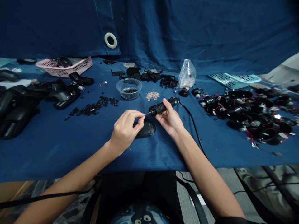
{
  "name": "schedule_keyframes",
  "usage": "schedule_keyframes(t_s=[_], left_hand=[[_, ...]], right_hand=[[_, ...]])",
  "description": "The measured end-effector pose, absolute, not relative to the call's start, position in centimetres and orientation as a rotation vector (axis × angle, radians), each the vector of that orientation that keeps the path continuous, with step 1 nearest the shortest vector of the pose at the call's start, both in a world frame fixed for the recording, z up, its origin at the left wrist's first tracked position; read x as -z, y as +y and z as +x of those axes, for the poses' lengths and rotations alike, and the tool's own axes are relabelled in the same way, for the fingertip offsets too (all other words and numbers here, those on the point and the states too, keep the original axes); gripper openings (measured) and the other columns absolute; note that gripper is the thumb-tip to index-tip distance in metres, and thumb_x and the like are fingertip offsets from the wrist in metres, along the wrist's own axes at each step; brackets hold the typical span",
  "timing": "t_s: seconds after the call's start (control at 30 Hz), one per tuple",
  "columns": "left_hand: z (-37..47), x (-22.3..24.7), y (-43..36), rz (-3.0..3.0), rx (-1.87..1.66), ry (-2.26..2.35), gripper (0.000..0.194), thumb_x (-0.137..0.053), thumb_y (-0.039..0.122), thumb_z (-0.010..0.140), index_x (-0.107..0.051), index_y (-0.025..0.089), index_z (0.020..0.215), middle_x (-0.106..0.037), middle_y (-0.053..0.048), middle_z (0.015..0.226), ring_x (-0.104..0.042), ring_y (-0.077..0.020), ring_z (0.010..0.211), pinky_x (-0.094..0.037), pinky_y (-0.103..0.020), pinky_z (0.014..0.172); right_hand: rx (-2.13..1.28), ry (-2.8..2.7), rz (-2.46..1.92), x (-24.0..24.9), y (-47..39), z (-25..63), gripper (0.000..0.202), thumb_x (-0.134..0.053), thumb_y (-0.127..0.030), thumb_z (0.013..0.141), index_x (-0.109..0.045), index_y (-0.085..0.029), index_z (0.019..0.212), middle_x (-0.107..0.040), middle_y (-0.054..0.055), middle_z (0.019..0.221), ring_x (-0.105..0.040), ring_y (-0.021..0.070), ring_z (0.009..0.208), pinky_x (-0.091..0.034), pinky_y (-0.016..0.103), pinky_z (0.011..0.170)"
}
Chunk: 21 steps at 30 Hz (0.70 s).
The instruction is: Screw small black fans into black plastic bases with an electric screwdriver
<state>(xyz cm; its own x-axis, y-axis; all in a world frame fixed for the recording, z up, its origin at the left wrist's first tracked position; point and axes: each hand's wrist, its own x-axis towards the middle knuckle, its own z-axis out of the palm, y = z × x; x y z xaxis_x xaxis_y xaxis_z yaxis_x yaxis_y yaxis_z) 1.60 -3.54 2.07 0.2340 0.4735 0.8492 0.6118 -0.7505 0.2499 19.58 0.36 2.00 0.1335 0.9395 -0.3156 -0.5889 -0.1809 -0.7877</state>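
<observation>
My right hand (170,119) is wrapped round a black corded electric screwdriver (161,107), its bit pointing left. The thumb and fingertips of my left hand (126,129) are pinched together at the tip of the bit; whatever they hold there is too small to make out. Beneath my left hand a black oval plastic part (147,129) lies on the blue cloth, partly covered by the fingers. Just beyond the screwdriver sits a small pile of silver screws (152,95). A clear round bowl (129,88) with small dark pieces stands behind my left hand.
Small black parts (93,106) and black housings (17,105) lie at the left. A pink basket (67,68), a plastic bag (187,74) and a teal basket (235,80) stand at the back. Round black parts with red wires (254,116) cover the right. The screwdriver's cord (193,124) runs beside my right forearm.
</observation>
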Motion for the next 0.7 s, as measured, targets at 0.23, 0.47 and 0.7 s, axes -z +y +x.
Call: schedule_keyframes(t_s=[0.23, 0.47, 0.7], left_hand=[[1.6, -3.2, -3.6, -2.447, 1.422, -0.99, 0.012, -0.055, 0.012, 0.091, -0.057, 0.018, 0.101, -0.066, -0.004, 0.092, -0.063, -0.0164, 0.087, -0.051, -0.029, 0.083], [-3.8, -5.0, -4.0, -3.081, 0.838, -1.383, 0.05, -0.062, 0.042, 0.089, -0.047, 0.022, 0.133, -0.055, -0.008, 0.129, -0.053, -0.0244, 0.12, -0.044, -0.04, 0.103], [-4.4, -2.2, -2.4, -3.286, 0.503, -1.525, 0.06, -0.065, 0.043, 0.085, -0.044, 0.025, 0.138, -0.048, -0.007, 0.135, -0.053, -0.0241, 0.12, -0.043, -0.039, 0.104]], right_hand=[[-1.465, -0.432, -0.977, -2.2, 0.1, 19.4, 0.036, -0.074, -0.047, 0.073, -0.058, -0.014, 0.077, -0.066, 0.003, 0.068, -0.063, 0.0097, 0.057, -0.056, 0.019, 0.055], [-1.243, -0.327, -0.858, -3.8, 0.2, 21.1, 0.025, -0.059, -0.044, 0.084, -0.051, -0.02, 0.081, -0.059, -0.003, 0.062, -0.068, 0.0129, 0.065, -0.06, 0.025, 0.062], [-0.97, -0.724, -0.668, -7.8, 0.6, 20.5, 0.024, -0.062, -0.027, 0.076, -0.048, -0.022, 0.095, -0.066, -0.004, 0.079, -0.06, 0.0068, 0.052, -0.05, 0.018, 0.047]])
